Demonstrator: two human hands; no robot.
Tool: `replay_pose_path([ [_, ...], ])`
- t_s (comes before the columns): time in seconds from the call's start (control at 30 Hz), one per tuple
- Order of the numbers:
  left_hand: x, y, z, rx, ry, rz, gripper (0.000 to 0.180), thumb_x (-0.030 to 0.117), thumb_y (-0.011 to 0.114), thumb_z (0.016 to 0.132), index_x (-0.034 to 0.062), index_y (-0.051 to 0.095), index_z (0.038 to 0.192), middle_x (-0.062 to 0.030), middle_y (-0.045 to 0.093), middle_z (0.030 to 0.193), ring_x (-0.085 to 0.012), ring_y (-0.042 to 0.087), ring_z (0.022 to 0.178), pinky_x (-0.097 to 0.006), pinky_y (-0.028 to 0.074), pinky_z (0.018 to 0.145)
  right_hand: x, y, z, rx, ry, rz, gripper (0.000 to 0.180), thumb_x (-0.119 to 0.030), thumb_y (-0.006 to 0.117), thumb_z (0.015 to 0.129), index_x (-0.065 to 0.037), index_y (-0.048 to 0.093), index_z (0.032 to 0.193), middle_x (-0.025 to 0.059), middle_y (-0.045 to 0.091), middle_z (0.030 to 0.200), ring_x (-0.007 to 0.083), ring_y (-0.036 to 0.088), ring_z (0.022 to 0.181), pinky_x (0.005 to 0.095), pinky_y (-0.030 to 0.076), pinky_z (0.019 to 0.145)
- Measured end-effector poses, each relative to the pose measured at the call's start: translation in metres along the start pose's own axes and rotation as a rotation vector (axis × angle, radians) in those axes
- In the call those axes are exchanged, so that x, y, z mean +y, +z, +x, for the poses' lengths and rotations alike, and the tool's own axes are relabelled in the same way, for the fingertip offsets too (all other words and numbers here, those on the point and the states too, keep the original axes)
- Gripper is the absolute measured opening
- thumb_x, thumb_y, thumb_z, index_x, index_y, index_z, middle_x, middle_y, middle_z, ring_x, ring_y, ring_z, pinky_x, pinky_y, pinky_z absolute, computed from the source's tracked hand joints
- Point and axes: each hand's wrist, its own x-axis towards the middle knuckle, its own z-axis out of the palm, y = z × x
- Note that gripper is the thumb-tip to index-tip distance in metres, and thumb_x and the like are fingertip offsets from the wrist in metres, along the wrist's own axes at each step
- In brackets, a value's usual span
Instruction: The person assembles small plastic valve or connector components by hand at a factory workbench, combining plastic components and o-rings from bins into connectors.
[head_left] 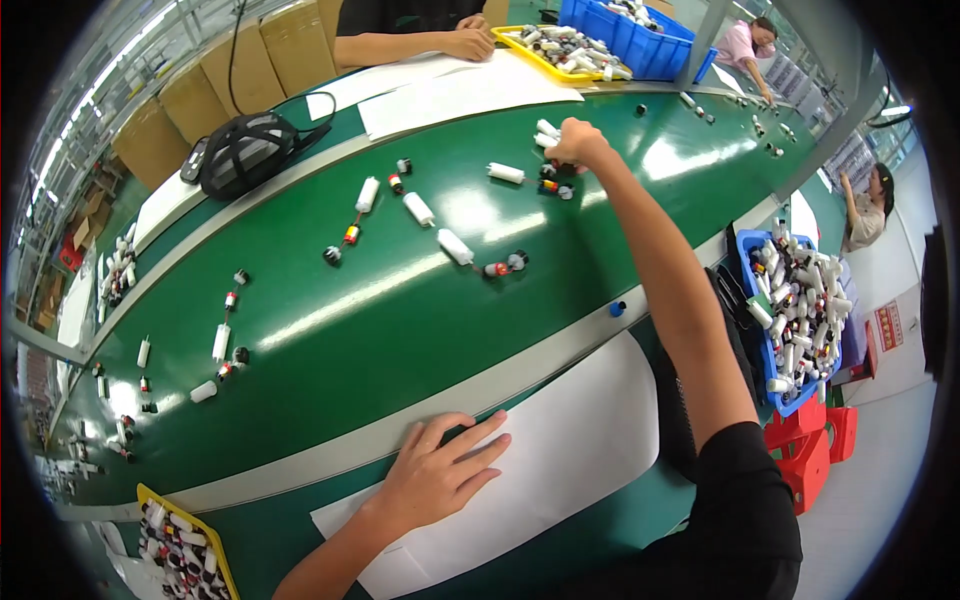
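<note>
My right hand (577, 143) reaches far across the green conveyor belt (330, 310) and closes its fingers around a small white tube (547, 130), with small black and red caps (556, 186) just below it. My left hand (436, 474) lies flat, fingers spread, on the belt's near edge and a white sheet (570, 440). More white tubes (455, 247) and small caps (333, 255) lie scattered along the belt to the left.
A blue bin (765, 350) full of tubes stands at my right above red stools (815, 445). A yellow tray (215, 545) sits at lower left. Across the belt are another person's hands (468, 42), a yellow tray (520, 50), a blue crate (640, 45), a black headset (245, 150).
</note>
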Motion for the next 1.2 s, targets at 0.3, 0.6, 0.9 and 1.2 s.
replay_pose_path([
  [0.3,-0.004,0.003,-0.003,0.035,0.013,-0.008,0.032,0.025,0.071,0.087,0.0176,0.071,0.118,0.0041,0.058,0.138,-0.0223,0.051,0.111,-0.037,0.041,0.092,-0.005,-0.002,-0.043,-0.254,-0.294,0.038,0.084,-0.065,0.076,0.068,-0.003,0.062,0.122,0.0112,0.067,0.105,0.0219,0.066,0.093,0.0348,0.059,0.067],
  [0.6,0.006,-0.001,0.003,0.049,0.087,-0.033,0.032,0.018,0.074,0.081,0.0114,0.073,0.113,-0.0017,0.062,0.132,-0.025,0.053,0.107,-0.038,0.042,0.091,-0.031,0.035,-0.103,0.239,-0.323,-0.188,0.073,-0.065,0.087,0.045,-0.015,0.073,0.096,0.0092,0.072,0.099,0.0255,0.071,0.094,0.0388,0.056,0.081],
  [0.9,0.021,0.003,-0.002,0.002,-0.017,-0.016,0.033,0.011,0.072,0.08,0.006,0.073,0.113,-0.0067,0.063,0.132,-0.0284,0.049,0.111,-0.039,0.039,0.097,0.131,-0.09,-0.223,0.536,-0.186,0.038,0.043,-0.039,0.076,0.062,-0.004,0.071,0.086,0.0197,0.07,0.087,0.037,0.069,0.082,0.0441,0.056,0.075],
  [1.2,0.028,0.004,-0.003,0.001,-0.074,-0.006,0.031,0.01,0.071,0.083,0.0059,0.073,0.114,-0.0069,0.063,0.132,-0.0277,0.048,0.115,-0.04,0.04,0.099,0.323,-0.186,-0.334,0.699,0.271,-0.232,0.041,-0.04,0.073,0.07,-0.003,0.067,0.087,0.02,0.069,0.089,0.0361,0.069,0.081,0.0468,0.054,0.073],
])
